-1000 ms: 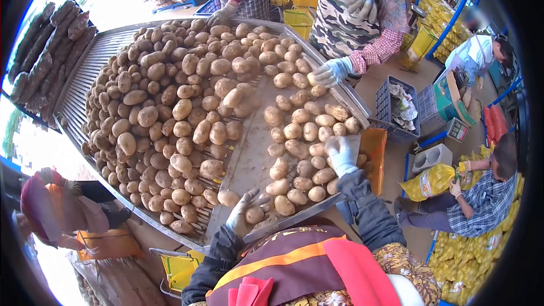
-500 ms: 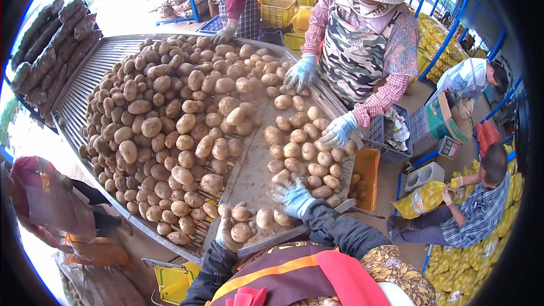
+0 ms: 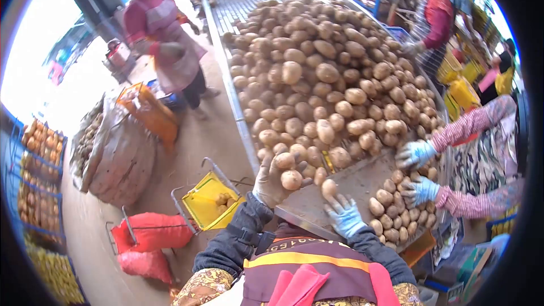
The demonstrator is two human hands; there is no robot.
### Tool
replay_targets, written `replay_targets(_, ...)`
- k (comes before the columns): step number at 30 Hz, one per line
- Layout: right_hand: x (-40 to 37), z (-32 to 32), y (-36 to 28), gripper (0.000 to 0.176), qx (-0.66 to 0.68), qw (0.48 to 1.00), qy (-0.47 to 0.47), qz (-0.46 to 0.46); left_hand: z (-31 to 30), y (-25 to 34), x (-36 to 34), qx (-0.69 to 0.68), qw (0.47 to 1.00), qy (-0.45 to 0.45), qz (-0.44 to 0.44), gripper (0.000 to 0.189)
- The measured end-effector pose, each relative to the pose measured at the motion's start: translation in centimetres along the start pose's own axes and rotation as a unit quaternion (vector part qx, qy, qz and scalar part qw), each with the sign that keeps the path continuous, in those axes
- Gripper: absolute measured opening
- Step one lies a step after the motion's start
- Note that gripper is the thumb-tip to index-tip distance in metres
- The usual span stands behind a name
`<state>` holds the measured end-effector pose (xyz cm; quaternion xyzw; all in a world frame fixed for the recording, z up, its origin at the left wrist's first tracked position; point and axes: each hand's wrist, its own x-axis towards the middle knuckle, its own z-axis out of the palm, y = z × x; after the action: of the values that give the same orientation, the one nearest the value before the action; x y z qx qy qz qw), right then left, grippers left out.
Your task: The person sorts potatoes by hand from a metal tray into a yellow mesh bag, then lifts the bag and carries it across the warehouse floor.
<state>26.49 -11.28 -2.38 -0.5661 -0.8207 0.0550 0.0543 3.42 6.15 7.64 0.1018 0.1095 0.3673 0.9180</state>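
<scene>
My left hand (image 3: 267, 186), in a whitish work glove, is at the near left corner of the sorting table with its fingers curled around two potatoes (image 3: 291, 179). My right hand (image 3: 344, 216), in a light blue glove, lies over the metal tray (image 3: 362, 178) with fingers spread. Its fingertips are right at a single potato (image 3: 328, 188). Beyond both hands rises a big heap of potatoes (image 3: 326, 73). To the right, a smaller group of potatoes (image 3: 391, 209) lies on the tray, where a co-worker's two gloved hands (image 3: 420, 191) reach in.
Down to the left stands a yellow crate (image 3: 209, 201) with some potatoes inside, beside red mesh sacks (image 3: 153, 232). A large bulging sack (image 3: 122, 158) and an orange crate (image 3: 150, 114) are farther off. One person stands left of the table, others to its right.
The view has swung left. My left hand has come up from the tray's near edge with two potatoes. My right hand now lies by a single potato; the others before my hands are gone.
</scene>
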Motion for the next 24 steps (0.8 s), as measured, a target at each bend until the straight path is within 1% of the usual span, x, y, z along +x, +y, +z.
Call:
replay_targets(2, -0.8, 1.1, 2.2, 0.045, -0.002, 0.997, 0.040, 0.064, -2.1, 1.9, -2.2, -0.043, 0.998, 0.011, 0.041, 0.053)
replay_targets(3, -1.2, 1.9, 3.3, 0.043, -0.015, 0.990, 0.034, 0.133, -2.9, 2.5, -3.5, -0.052, 0.994, 0.039, 0.087, 0.049)
replay_targets(4, -1.1, 2.3, 4.0, 0.041, -0.028, 0.978, 0.028, 0.204, -4.2, 3.2, -4.9, -0.043, 0.988, 0.101, 0.109, 0.048)
replay_targets(6, 0.5, 0.5, 4.2, 0.043, 0.009, 0.977, 0.134, 0.167, -7.8, 4.0, -7.5, -0.043, 0.974, 0.183, 0.127, 0.049)
replay_targets(7, 2.3, -1.7, 2.5, 0.046, 0.005, 0.977, 0.153, 0.150, -8.0, 4.4, -9.1, -0.064, 0.966, 0.217, 0.125, 0.051)
replay_targets(8, 3.6, -1.4, 1.6, 0.046, 0.009, 0.980, 0.152, 0.131, -9.2, 4.2, -10.5, -0.109, 0.954, 0.251, 0.127, 0.052)
replay_targets(10, 5.6, -0.1, 0.3, 0.050, 0.046, 0.992, 0.119, 0.026, -10.8, 4.1, -13.1, -0.101, 0.963, 0.226, 0.108, 0.054)
replay_targets(11, 6.6, 0.4, -0.4, 0.054, 0.075, 0.996, 0.054, -0.003, -10.8, 3.9, -14.4, -0.113, 0.958, 0.251, 0.082, 0.058)
replay_targets(12, 6.8, 1.9, -1.5, 0.056, 0.058, 0.996, 0.068, -0.021, -11.5, 3.4, -15.4, -0.102, 0.959, 0.252, 0.082, 0.058)
replay_targets(14, 6.6, 4.1, -1.9, 0.056, -0.012, 0.997, 0.054, -0.048, -11.3, 2.4, -17.7, -0.016, 0.945, 0.320, 0.068, 0.057)
replay_targets(15, 6.4, 4.8, -1.5, 0.057, 0.016, 0.999, 0.038, -0.031, -12.5, 2.0, -18.7, -0.008, 0.935, 0.352, 0.048, 0.058)
replay_targets(16, 6.5, 5.6, -0.8, 0.056, 0.080, 0.996, 0.034, -0.028, -13.6, 1.8, -19.7, -0.013, 0.933, 0.354, 0.062, 0.058)
replay_targets(18, 6.2, 5.8, -0.3, 0.055, 0.054, 0.998, 0.021, -0.030, -14.9, 1.7, -22.7, -0.079, 0.902, 0.394, 0.159, 0.058)
replay_targets(19, 6.1, 5.8, -0.4, 0.055, 0.054, 0.998, 0.018, -0.037, -15.6, 2.4, -24.7, -0.105, 0.876, 0.420, 0.213, 0.058)
replay_targets(20, 6.1, 6.0, -0.5, 0.055, 0.041, 0.998, 0.023, -0.028, -17.2, 3.7, -27.0, -0.167, 0.849, 0.425, 0.268, 0.055)
replay_targets(21, 6.2, 6.1, -0.6, 0.054, 0.029, 0.999, 0.029, -0.020, -17.0, 5.3, -29.5, -0.197, 0.817, 0.427, 0.334, 0.051)
replay_targets(22, 6.2, 6.3, -0.7, 0.054, 0.030, 0.999, 0.027, -0.026, -17.8, 7.3, -32.7, -0.176, 0.798, 0.415, 0.399, 0.046)
replay_targets(23, 6.1, 6.5, -0.7, 0.054, 0.028, 0.999, 0.030, -0.023, -18.3, 9.8, -35.6, -0.154, 0.761, 0.412, 0.477, 0.040)
replay_targets(24, 6.2, 6.6, -0.6, 0.053, 0.024, 0.999, 0.033, -0.019, -17.5, 12.4, -38.2, -0.126, 0.706, 0.399, 0.572, 0.037)
